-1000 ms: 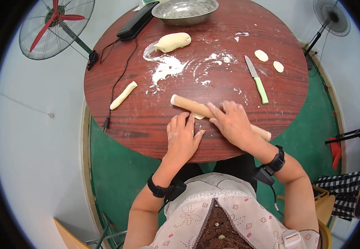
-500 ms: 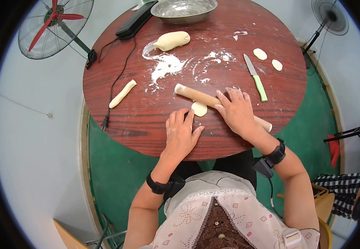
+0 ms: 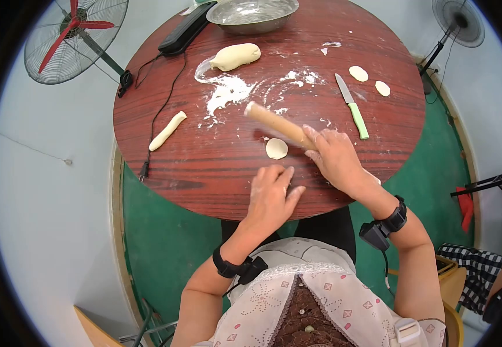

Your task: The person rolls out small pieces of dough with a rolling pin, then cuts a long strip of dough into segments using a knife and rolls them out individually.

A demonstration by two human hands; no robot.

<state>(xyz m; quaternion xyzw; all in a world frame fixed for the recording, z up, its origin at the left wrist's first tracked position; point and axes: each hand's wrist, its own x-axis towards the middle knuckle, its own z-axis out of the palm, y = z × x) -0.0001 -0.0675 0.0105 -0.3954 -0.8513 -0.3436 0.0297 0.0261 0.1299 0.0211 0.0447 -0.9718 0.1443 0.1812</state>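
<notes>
A wooden rolling pin (image 3: 280, 122) is gripped in my right hand (image 3: 339, 157), its far end angled up and left, slightly blurred. Just below the pin lies a small round dough wrapper (image 3: 277, 148) on the table, touched by neither hand. Nearer to me, my left hand (image 3: 270, 194) holds nothing, its fingers apart, close to the wrapper's lower edge. Two more flattened dough pieces, one (image 3: 358, 73) and another (image 3: 383, 88), lie at the right. Beside them is a knife (image 3: 352, 107) with a green handle.
On the round red-brown table (image 3: 216, 179) are a dough log (image 3: 236, 56), a thin dough strip (image 3: 168, 131), scattered flour (image 3: 227, 95), a metal bowl (image 3: 252, 16) and a black case (image 3: 187, 29) with a cord. Fans (image 3: 74, 26) stand at both sides.
My left hand has come off the dough wrapper and moved right and toward me. The rolling pin has shifted off the wrapper's edge, its far end raised, in my right hand.
</notes>
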